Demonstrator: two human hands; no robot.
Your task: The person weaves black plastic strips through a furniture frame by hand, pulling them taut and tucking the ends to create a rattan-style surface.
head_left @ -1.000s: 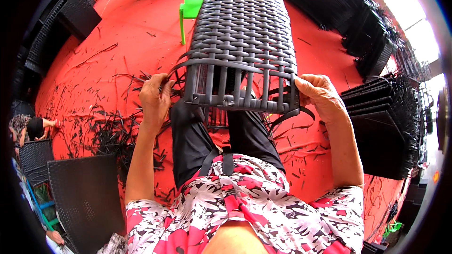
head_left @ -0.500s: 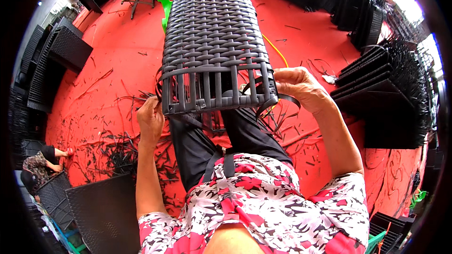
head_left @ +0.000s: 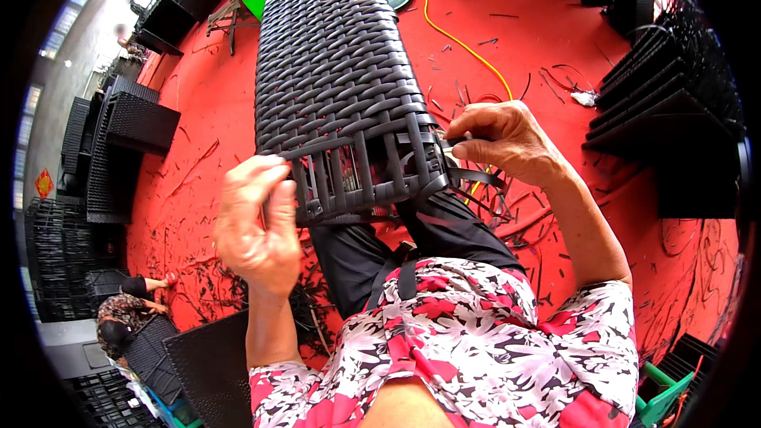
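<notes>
Red workshop floor (head_left: 198, 190), strewn with dark strip offcuts, under a woven panel (head_left: 341, 71) resting on the lap.

Right hand (head_left: 507, 143) pinches a loose strip (head_left: 476, 176) at the unfinished edge, likely pulling it taut; left hand (head_left: 258, 226), fingers curled closed at the opposite corner, steadies it.

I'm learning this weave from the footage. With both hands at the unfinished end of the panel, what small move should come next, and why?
Probably draw the dark strand sideways through the bare uprights. The right hand pinches it at the edge of the woven panel, where finished weave stops and open uprights begin. The left hand sits at the opposite corner, seemingly steadying it.
</notes>
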